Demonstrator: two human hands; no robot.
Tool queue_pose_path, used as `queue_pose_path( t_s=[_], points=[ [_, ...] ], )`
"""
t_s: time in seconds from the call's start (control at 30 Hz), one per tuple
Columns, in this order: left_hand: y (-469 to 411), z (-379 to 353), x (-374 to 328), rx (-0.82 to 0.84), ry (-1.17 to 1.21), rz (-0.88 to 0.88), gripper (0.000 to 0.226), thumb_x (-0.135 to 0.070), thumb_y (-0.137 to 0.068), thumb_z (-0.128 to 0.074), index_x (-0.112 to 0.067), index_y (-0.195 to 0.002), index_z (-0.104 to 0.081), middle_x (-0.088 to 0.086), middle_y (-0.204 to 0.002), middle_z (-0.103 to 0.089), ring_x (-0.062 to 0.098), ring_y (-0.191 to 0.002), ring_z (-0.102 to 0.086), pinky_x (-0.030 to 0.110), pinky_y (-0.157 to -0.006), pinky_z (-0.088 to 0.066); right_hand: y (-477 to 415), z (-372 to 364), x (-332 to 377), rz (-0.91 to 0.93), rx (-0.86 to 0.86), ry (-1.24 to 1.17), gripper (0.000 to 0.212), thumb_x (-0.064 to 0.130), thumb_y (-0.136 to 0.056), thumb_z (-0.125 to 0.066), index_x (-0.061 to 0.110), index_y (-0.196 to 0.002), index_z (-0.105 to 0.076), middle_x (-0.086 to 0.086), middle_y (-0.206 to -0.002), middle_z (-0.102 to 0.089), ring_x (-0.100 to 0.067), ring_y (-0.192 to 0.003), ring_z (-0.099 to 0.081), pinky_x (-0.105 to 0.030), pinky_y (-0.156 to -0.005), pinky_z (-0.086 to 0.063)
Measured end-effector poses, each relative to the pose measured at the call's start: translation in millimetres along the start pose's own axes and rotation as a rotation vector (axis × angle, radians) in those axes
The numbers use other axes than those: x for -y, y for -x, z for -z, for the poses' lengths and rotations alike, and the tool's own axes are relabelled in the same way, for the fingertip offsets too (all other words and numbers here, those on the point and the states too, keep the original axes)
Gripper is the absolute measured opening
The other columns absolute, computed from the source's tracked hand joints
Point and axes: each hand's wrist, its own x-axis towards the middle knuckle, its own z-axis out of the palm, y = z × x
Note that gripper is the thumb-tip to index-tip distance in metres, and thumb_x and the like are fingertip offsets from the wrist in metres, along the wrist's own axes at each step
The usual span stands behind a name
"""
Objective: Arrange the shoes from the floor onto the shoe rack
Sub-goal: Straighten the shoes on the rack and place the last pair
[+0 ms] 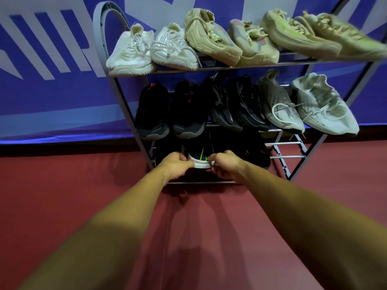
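Both hands, left point(178, 166) & right point(225, 165), fingers curled on black shoe point(201, 159) w/ white sole, bottom tier of shoe rack point(289, 156).

The shoe rack point(230, 65) has thin metal rails with a silver sheen and a matt grey arch at upper left. The pale shoes point(129, 53) along the top look knitted, with ridged rubbery soles; the green-striped shoe point(201, 163) at lower centre has a ribbed whitish sole edge. The red floor point(62, 195) is smooth and matt.
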Motion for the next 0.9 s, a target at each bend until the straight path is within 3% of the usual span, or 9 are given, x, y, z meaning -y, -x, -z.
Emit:
queue_pose_path(
  t_s=[0.13, 0.3, 0.37, 0.47, 0.57, 0.63, 0.73, 0.9],
  points=[
    [16, 0, -11, -0.070, -0.135, -0.063, 0.062, -0.025, -0.083, -0.072, -0.012, -0.137, -0.046, 0.009, -0.121, -0.063, 0.027, -0.112, -0.061, 0.032, -0.088, -0.047, 24, 25, -1, 0.014, 0.020, 0.024, 0.015, 0.014, -0.091, -0.055, 0.006, -0.080, -0.062, -0.013, -0.069, -0.068, -0.011, -0.050, -0.046, -0.023, -0.051, -0.031],
    [40, 0, -22, -0.111, -0.356, -0.192, 0.090, -0.025, -0.082, -0.076, -0.035, -0.154, -0.024, 0.013, -0.138, -0.040, 0.035, -0.119, -0.053, 0.042, -0.097, -0.049, 55, 59, -1, 0.007, 0.048, -0.028, 0.015, 0.013, -0.089, -0.053, 0.009, -0.075, -0.056, -0.002, -0.046, -0.057, -0.012, -0.055, -0.043, -0.022, -0.053, -0.028],
    [47, 0, -25, -0.137, -0.461, -0.230, 0.085, -0.027, -0.083, -0.075, -0.044, -0.151, -0.027, 0.012, -0.137, -0.038, 0.034, -0.115, -0.055, 0.045, -0.092, -0.052, 67, 71, -1, 0.014, 0.042, -0.034, 0.019, 0.014, -0.089, -0.052, 0.010, -0.071, -0.054, 0.000, -0.043, -0.052, -0.012, -0.053, -0.041, -0.022, -0.052, -0.028],
    [55, -5, -32, -0.216, -0.533, -0.254, 0.065, -0.033, -0.084, -0.075, -0.043, -0.140, -0.043, 0.010, -0.131, -0.041, 0.033, -0.116, -0.052, 0.048, -0.090, -0.052, 79, 84, -3, 0.031, 0.019, -0.029, 0.019, 0.017, -0.087, -0.053, 0.012, -0.068, -0.053, 0.001, -0.046, -0.050, -0.011, -0.046, -0.041, -0.020, -0.045, -0.030],
    [63, -10, -42, -0.284, -0.508, -0.296, 0.029, -0.031, -0.085, -0.072, -0.033, -0.113, -0.063, 0.004, -0.115, -0.046, 0.032, -0.114, -0.051, 0.042, -0.083, -0.049, 87, 93, -7, 0.037, 0.028, -0.008, 0.020, 0.022, -0.084, -0.055, 0.012, -0.067, -0.059, -0.001, -0.054, -0.053, -0.011, -0.047, -0.043, -0.019, -0.042, -0.035],
    [69, -14, -50, -0.298, -0.511, -0.321, 0.011, -0.029, -0.087, -0.069, -0.031, -0.096, -0.066, 0.000, -0.106, -0.052, 0.030, -0.108, -0.055, 0.036, -0.074, -0.043, 91, 99, -10, 0.038, 0.004, -0.005, 0.023, 0.025, -0.084, -0.055, 0.012, -0.066, -0.060, -0.001, -0.054, -0.052, -0.011, -0.047, -0.042, -0.019, -0.042, -0.035],
    [78, -23, -58, -0.339, -0.458, -0.277, 0.005, -0.031, -0.086, -0.068, -0.032, -0.085, -0.062, 0.000, -0.093, -0.061, 0.031, -0.096, -0.063, 0.032, -0.069, -0.040, 93, 104, -10, 0.064, -0.118, -0.047, 0.023, 0.034, -0.088, -0.059, 0.012, -0.081, -0.062, -0.001, -0.057, -0.053, -0.011, -0.045, -0.042, -0.020, -0.045, -0.030],
    [82, -36, -63, -0.380, -0.337, -0.224, 0.010, -0.034, -0.087, -0.067, -0.025, -0.084, -0.063, -0.001, -0.091, -0.064, 0.027, -0.083, -0.056, 0.031, -0.071, -0.039, 95, 107, -5, 0.100, -0.217, -0.142, 0.045, 0.039, -0.095, -0.061, -0.002, -0.114, -0.059, -0.018, -0.091, -0.072, -0.014, -0.051, -0.049, -0.021, -0.049, -0.032]
  ],
)
